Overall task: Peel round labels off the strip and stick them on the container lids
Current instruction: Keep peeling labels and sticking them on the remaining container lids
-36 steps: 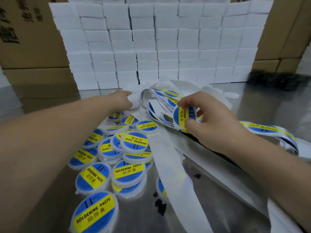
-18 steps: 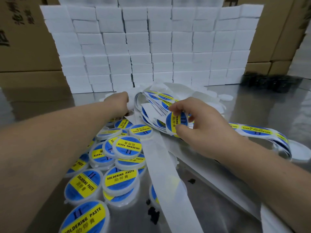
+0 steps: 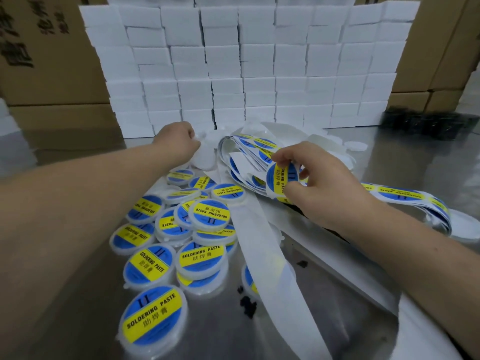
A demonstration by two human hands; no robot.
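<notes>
Right hand (image 3: 320,189) pinching a round label (image 3: 280,181) by its edge, between thumb and fingertips, at the folded label strip (image 3: 248,146). The label stands partly lifted from its backing, and its lower edge seems to be attached. Left hand (image 3: 179,141), well apart from the right, reaches with curled fingers into a cluster of plain white containers (image 3: 206,155) at the far side of the metal table (image 3: 215,333); whether it grips one cannot be told. The label is judged light, thin and limp, sticky beneath, and prone to curl or crease. It is best held at the rim only, with the adhesive clear of the fingers. Emptied backing paper (image 3: 262,255) trails toward the viewer. Labelled containers (image 3: 209,216), shallow round tubs with translucent lids shut, lie heaped and overlapping at near left. Their labels read "SOLDERING PASTE", but the contents are hidden. Behind: a wall of white boxes (image 3: 259,61) and cardboard cartons (image 3: 39,48).
</notes>
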